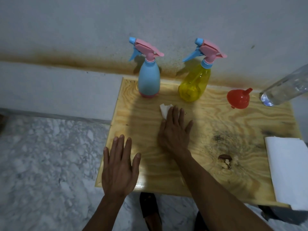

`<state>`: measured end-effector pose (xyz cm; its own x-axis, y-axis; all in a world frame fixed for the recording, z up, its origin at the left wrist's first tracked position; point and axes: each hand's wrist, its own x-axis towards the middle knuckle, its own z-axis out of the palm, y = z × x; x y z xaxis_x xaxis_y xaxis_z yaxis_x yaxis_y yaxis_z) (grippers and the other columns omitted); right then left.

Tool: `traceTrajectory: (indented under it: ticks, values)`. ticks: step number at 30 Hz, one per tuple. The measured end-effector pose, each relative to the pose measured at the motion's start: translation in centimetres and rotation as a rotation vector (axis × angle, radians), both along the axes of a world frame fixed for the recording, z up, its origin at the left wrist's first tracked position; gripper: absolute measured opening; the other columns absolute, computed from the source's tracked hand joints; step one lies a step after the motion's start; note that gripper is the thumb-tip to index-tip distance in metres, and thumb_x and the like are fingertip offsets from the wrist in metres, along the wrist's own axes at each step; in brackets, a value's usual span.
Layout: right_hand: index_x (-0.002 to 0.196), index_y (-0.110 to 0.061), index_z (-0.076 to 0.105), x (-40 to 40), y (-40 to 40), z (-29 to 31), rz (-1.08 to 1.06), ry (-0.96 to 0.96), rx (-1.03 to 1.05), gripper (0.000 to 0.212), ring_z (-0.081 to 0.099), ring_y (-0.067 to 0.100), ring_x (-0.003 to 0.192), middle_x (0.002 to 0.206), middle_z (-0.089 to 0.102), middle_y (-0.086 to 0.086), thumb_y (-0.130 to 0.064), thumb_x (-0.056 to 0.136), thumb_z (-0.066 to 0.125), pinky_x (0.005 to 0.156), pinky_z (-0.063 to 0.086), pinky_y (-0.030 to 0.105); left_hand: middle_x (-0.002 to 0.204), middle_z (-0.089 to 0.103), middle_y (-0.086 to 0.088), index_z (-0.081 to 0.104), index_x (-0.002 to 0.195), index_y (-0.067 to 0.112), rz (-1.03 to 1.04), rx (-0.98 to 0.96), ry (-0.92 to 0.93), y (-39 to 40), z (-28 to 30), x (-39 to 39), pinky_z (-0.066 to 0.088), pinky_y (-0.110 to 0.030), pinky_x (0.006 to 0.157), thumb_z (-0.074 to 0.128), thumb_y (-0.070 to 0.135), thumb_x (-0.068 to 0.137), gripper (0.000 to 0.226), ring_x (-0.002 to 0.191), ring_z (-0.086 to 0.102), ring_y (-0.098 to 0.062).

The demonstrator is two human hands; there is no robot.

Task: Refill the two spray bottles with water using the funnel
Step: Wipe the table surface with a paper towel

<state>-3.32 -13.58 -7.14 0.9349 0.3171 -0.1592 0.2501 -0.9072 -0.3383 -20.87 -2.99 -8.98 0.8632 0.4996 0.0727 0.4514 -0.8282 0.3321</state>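
Step in hand: wiping the table (191, 172). Right hand (175, 130) presses flat on a tissue (164, 109); left hand (119, 165) spread flat. Blue bottle (149, 80), yellow bottle (194, 84) capped at rear; funnel (238, 98) beside water bottle (283, 87). Next, prob.: unscrew a sprayer, seat funnel.

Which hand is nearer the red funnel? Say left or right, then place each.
Right. The right hand presses a tissue mid-table, to the left of the funnel. The left hand lies flat at the table's near left corner, much farther away.
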Motion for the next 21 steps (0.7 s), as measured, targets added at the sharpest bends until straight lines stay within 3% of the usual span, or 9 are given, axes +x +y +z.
traceTrajectory:
  ticks: [8, 14, 17, 21]
  values:
    - [0.158, -0.022, 0.002, -1.3, 2.4, -0.1, 0.171, -0.008, 0.011, 0.056, -0.009, 0.020, 0.153, 0.166, 0.003, -0.003, -0.032, 0.106, 0.022, 0.118, -0.005, 0.058, 0.161, 0.033, -0.006, 0.047, 0.148, 0.015, 0.000, -0.009, -0.004, 0.1, 0.1, 0.0, 0.009, -0.047, 0.126, 0.035, 0.049, 0.102, 0.058, 0.154, 0.017, -0.020]
    - [0.156, -0.020, 0.020, -2.7, 2.7, -0.1, 0.306, -0.032, 0.085, 0.055, 0.000, 0.019, 0.153, 0.164, 0.021, -0.002, -0.030, 0.103, 0.017, 0.118, -0.004, 0.055, 0.162, 0.033, -0.006, 0.046, 0.149, 0.015, 0.001, -0.006, -0.006, 0.0, 0.1, 0.1, 0.011, -0.048, 0.125, 0.040, 0.046, 0.102, 0.056, 0.154, 0.018, -0.021]
    - [0.156, -0.019, 0.024, -3.5, 2.7, -0.3, 0.429, -0.013, 0.083, 0.053, 0.003, 0.020, 0.153, 0.164, 0.021, -0.001, -0.026, 0.104, 0.030, 0.118, 0.001, 0.058, 0.161, 0.033, -0.007, 0.045, 0.149, 0.014, 0.001, 0.020, 0.010, 0.0, 0.0, 0.1, 0.015, -0.051, 0.124, 0.039, 0.046, 0.102, 0.057, 0.154, 0.019, -0.021]
    - [0.150, -0.017, 0.039, -4.7, 1.1, -0.4, 0.517, -0.109, 0.000, 0.056, 0.028, 0.025, 0.148, 0.157, 0.038, 0.001, -0.033, 0.097, 0.027, 0.112, 0.022, 0.065, 0.160, 0.036, -0.008, 0.047, 0.148, 0.012, 0.012, 0.028, 0.009, -0.1, 0.1, 0.2, 0.016, -0.051, 0.124, 0.036, 0.048, 0.102, 0.060, 0.153, 0.020, -0.021]
